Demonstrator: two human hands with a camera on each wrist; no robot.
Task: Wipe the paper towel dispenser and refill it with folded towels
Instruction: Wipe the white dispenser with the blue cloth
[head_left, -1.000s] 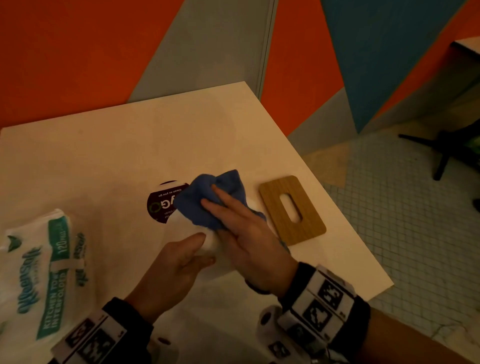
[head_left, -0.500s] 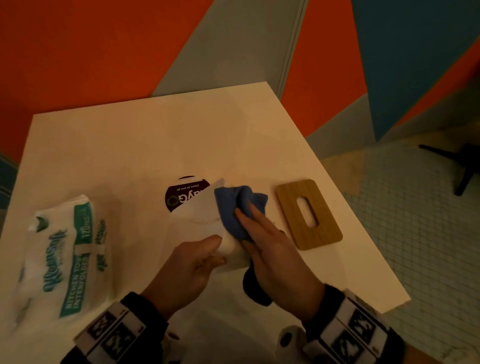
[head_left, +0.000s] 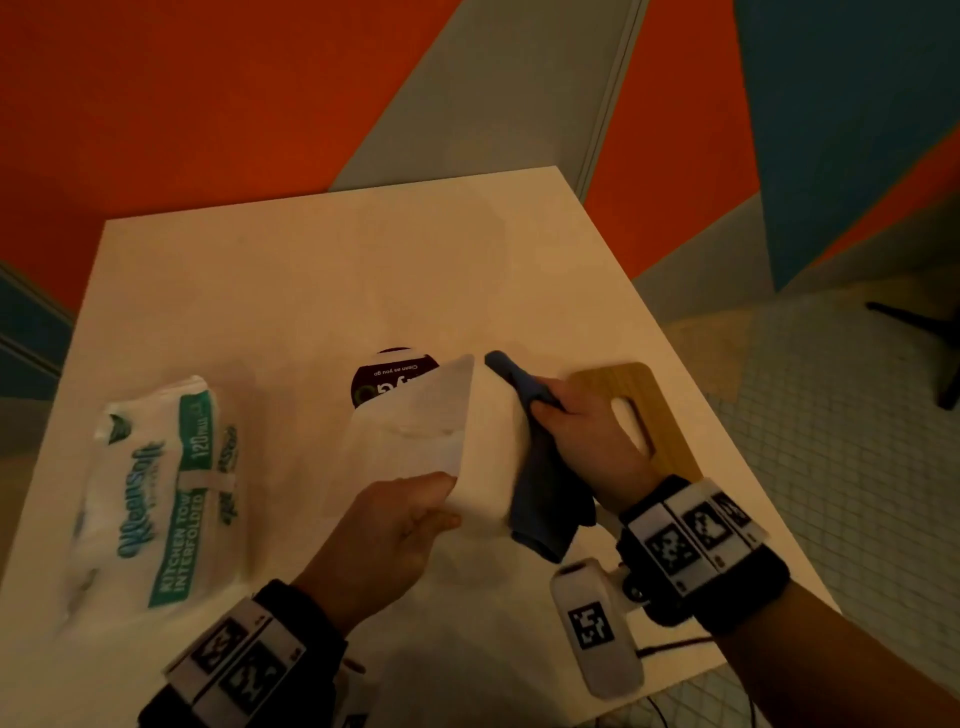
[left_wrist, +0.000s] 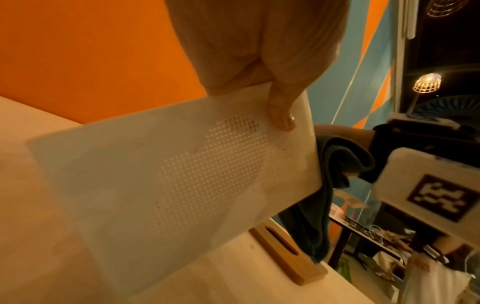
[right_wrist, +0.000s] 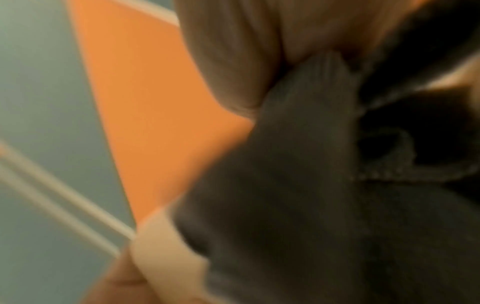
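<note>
Head view: white plastic dispenser (head_left: 478, 441), a smooth rounded-edge box, held tilted above the white table (head_left: 311, 270); its long axis runs from the near grip away toward the round dark sticker (head_left: 384, 382) behind it. Left hand (head_left: 379, 545) pinches its near corner; right hand (head_left: 582, 441) presses a bunched blue cloth (head_left: 540, 499) against its right face, fingers curled round the cloth. Left wrist view alone shows a dotted perforated panel (left_wrist: 207, 164) on the dispenser's underside, thumb (left_wrist: 280, 111) laid beside it, cloth hanging off the right edge. Right wrist view: blurred, only dark terry folds (right_wrist: 298, 174). Right of the dispenser: flat wooden lid (head_left: 644, 410), rounded rectangle with an oblong slot, partly behind the right hand. Left of the dispenser, well apart: soft plastic-wrapped towel pack (head_left: 156, 488), green lettering.
</note>
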